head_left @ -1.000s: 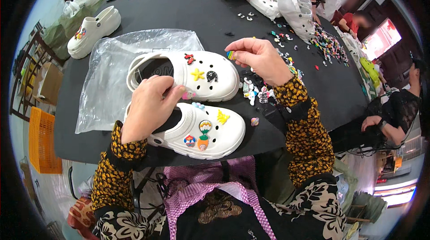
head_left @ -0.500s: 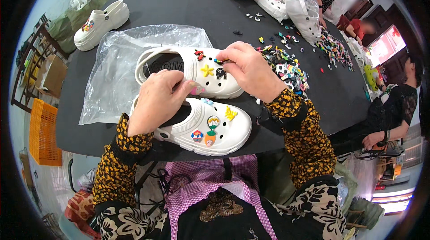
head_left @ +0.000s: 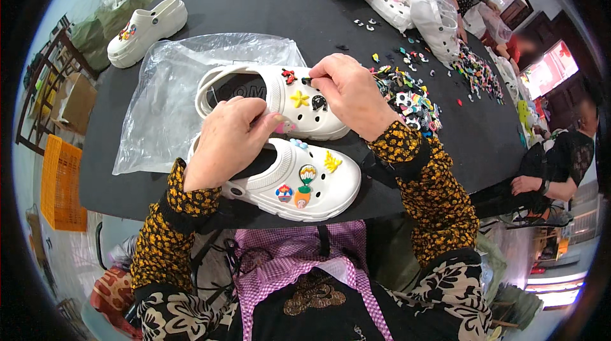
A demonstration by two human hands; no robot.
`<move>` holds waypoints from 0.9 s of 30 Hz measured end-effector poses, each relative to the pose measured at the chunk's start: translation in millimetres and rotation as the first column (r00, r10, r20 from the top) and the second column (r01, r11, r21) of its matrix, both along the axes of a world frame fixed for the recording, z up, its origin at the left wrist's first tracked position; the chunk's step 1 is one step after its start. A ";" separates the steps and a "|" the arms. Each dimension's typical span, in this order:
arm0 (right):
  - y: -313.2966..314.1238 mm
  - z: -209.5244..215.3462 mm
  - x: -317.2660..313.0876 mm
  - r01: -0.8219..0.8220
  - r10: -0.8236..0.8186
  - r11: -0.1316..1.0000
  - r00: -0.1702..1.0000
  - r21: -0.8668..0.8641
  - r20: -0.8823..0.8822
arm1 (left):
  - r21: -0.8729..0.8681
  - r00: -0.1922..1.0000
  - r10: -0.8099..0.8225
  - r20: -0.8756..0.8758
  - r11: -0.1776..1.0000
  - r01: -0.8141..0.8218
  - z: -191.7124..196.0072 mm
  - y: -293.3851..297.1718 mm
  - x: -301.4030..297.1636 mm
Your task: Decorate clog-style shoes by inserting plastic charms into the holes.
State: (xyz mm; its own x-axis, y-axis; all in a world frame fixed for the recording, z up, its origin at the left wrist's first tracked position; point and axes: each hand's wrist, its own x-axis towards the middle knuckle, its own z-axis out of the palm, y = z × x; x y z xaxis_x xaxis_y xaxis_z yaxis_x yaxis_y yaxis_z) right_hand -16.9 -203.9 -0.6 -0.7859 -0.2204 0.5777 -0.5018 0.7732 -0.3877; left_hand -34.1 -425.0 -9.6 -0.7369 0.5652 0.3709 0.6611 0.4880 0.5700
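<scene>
Pinching one small, mostly hidden charm (head_left: 307, 80) in the pressed-together fingers (head_left: 326, 66) of the right hand (head_left: 353, 98), at the front of the farther white clog (head_left: 326, 127), marked by four other visible charms; gripping that clog's near side with the left hand (head_left: 230, 140); set beside a second white clog (head_left: 335, 196) bearing five; resting partly over one clear bag (head_left: 162, 118) on the dark surface (head_left: 459, 134); near one uncountable heap of loose charms (head_left: 407, 100).
</scene>
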 end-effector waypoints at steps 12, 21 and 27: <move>-5.0 0.9 0.7 0.052 -0.013 0.975 0.984 0.215 -0.177 | 0.001 0.999 -0.036 0.005 0.999 0.036 0.5 -1.5 -3.5; -3.9 -3.3 0.5 -0.006 0.020 0.987 0.996 0.160 -0.086 | 0.011 0.999 -0.042 -0.023 0.999 0.042 -1.4 -2.0 -3.2; -5.8 -2.6 -0.1 0.023 0.037 0.950 0.982 0.312 -0.185 | 0.000 0.999 -0.044 -0.010 0.999 0.044 0.2 -3.1 -3.1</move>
